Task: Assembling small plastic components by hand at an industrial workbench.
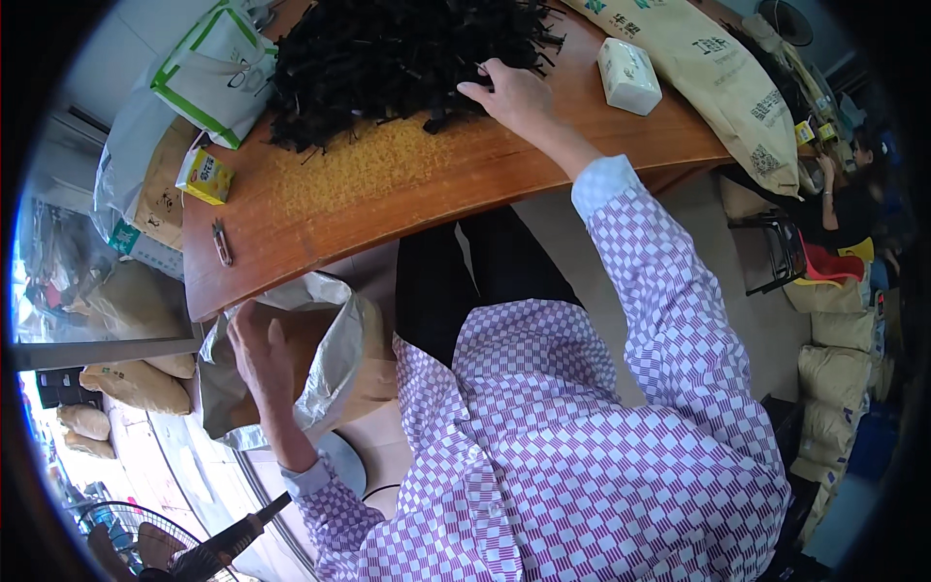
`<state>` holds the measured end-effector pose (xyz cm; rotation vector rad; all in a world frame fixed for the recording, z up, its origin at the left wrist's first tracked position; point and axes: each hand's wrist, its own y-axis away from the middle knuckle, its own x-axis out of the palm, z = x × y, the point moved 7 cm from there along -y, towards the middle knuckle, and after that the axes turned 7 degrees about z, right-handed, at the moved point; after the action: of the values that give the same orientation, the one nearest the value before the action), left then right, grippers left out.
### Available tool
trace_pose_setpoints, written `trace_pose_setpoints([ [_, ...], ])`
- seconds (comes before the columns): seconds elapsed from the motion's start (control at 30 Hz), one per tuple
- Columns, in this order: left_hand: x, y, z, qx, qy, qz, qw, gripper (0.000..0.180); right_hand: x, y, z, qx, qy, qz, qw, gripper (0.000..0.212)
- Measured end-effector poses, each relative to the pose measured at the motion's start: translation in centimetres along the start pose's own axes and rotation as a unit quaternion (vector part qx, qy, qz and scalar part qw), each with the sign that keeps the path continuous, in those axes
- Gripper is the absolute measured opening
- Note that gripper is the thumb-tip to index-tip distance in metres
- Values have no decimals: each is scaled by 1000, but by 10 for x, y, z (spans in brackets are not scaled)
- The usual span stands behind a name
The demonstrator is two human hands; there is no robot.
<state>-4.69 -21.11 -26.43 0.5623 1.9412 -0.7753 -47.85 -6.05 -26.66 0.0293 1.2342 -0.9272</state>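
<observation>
A large heap of black, shaggy pieces with thin stem-like ends (388,58) covers the far part of the brown wooden table (388,223). At the heap's right edge my right hand (519,97) has its fingers bent, thumb and forefinger against the black pieces; whatever they hold is lost in the dark mass. My left hand (264,364) hangs over the mouth of a silver-lined brown sack (335,359), below the table's front edge. Its thumb stands off from the fingers, and nothing shows in it.
Yellowish crumbs (359,170) lie before the heap. On the table are red-handled thread snips (222,242), a yellow box (205,177), a white-green bag (213,78), a tissue pack (628,76) and a long printed sack (718,87). A fan (145,538) stands lower left; another person (853,194) sits right.
</observation>
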Motion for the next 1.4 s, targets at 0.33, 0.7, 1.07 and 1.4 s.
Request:
trace_pose_setpoints([
  [0.33, -95, 12, -275, 395, 761, 203, 473, 21, 14, -25, 1, 59, 33, 96, 993, 39],
  [0.7, -105, 31, -327, 208, 836, 317, 397, 21, 12, -31, -1, 86, 16, 126, 988, 39],
  [1.07, -111, 26, -337, 321, 799, 449, 240, 18, 28, -23, 4, 139, -31, 174, 974, 38],
  [1.4, -103, 5, -275, 539, 704, 437, 150, 22, 38, -22, -16, 168, -355, 178, 902, 29],
])
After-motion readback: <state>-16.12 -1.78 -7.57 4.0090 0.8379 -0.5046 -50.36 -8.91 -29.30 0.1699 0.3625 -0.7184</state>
